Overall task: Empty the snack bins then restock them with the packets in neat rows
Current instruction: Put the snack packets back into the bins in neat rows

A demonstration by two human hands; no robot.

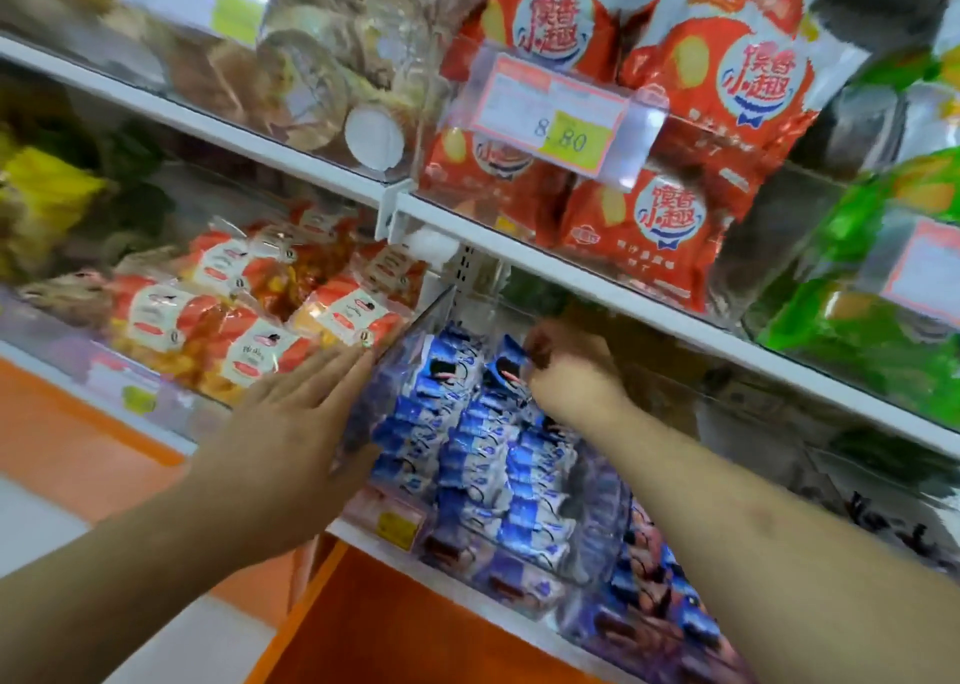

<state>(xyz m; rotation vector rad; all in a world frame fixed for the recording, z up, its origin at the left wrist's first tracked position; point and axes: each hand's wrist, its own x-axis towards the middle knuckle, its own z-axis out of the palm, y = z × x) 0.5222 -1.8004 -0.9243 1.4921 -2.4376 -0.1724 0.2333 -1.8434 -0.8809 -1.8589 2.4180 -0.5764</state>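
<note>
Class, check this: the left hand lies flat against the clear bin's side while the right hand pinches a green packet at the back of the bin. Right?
Not quite. In the head view the right hand pinches a blue packet, not green. The left hand does lie flat against the bin.

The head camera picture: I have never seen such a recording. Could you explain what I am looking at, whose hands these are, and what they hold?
There is no machine here. A person wears one wide-angle camera on the head, so you look forward and down along their own arms at shop shelves.

The left hand lies flat, fingers straight, against the side wall of a clear plastic bin. The right hand reaches into that bin, fingers curled, and seems to pinch one of the blue and white packets, which stand in rows inside.

Beside it, another bin holds orange packets. On the shelf above are large red bags behind a price tag, and green bags further right.
</note>
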